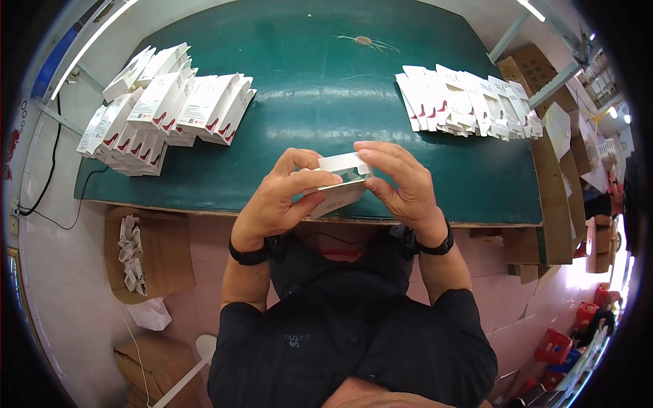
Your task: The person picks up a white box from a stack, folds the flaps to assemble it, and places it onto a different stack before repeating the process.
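Above the table's front edge I hold one small white carton (338,197) between both hands, its end flaps standing up and its inside partly showing. My left hand (284,190) grips the carton's left side, thumb and fingers closed on it. On the other side my right hand (403,180) pinches a flap near the carton's upper right corner. At the left of the green table (306,75) stand stacked white cartons (160,98) with a red shoe print. A row of flat-looking white cartons (466,102) leans together at the right.
A string tag (364,41) lies toward the table's far side. Below the left end, an open brown box (170,262) holds white folded pieces. Brown cardboard boxes (561,183) crowd the right edge. A black cable (75,211) hangs at the left, and red stools (552,345) stand far right.
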Motion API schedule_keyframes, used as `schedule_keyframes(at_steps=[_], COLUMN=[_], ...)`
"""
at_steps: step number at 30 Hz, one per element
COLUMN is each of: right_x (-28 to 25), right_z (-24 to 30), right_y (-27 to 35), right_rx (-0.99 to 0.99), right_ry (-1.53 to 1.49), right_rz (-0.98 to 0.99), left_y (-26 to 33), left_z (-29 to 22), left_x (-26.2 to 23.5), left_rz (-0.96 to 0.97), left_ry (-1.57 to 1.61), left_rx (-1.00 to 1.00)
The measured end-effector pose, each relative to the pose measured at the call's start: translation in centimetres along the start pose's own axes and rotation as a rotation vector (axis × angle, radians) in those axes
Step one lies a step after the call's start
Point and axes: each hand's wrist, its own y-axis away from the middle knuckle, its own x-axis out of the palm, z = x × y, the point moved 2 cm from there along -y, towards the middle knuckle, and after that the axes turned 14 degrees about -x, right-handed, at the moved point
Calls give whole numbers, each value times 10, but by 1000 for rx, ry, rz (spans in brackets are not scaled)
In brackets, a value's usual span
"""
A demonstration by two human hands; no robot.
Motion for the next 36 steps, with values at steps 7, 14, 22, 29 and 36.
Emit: schedule_keyframes(at_steps=[7, 14, 22, 29, 36], right_x=[8, 9, 13, 14, 15], right_z=[7, 3, -1, 13, 6], right_y=[0, 9, 11, 6, 12], right_rx=[-78, 70, -178, -113, -28], right_ry=[118, -52, 155, 217, 198], right_rz=[131, -29, -51, -16, 35], left_y=[0, -4, 0, 2, 4], left_z=[-1, 3, 4, 6, 9], left_x=[8, 8, 9, 20, 19], left_rz=[-15, -58, -99, -167, -154], left_ry=[-32, -13, 50, 332, 206], left_rx=[-25, -29, -128, -184, -145])
